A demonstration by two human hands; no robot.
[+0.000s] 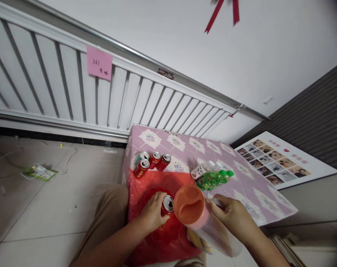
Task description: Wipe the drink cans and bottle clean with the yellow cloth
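Note:
My left hand [154,211] is wrapped around a red drink can [167,204] with its top opened, upright over a red plastic bag [146,193]. In my right hand [229,211] is the handle of a clear plastic pitcher [217,233] with an orange lid [189,204]. The pitcher tilts toward the can, its lid close beside the can's rim. Whether any liquid passes between them cannot be made out. A yellowish flat item [199,243] shows partly behind the pitcher.
Several opened cans [142,168] stand at the left edge of the purple patterned tabletop [257,200]. Green and white-capped bottles [213,180] lie to the right. A white radiator [146,96] runs along the wall, and a photo board [285,159] leans at right.

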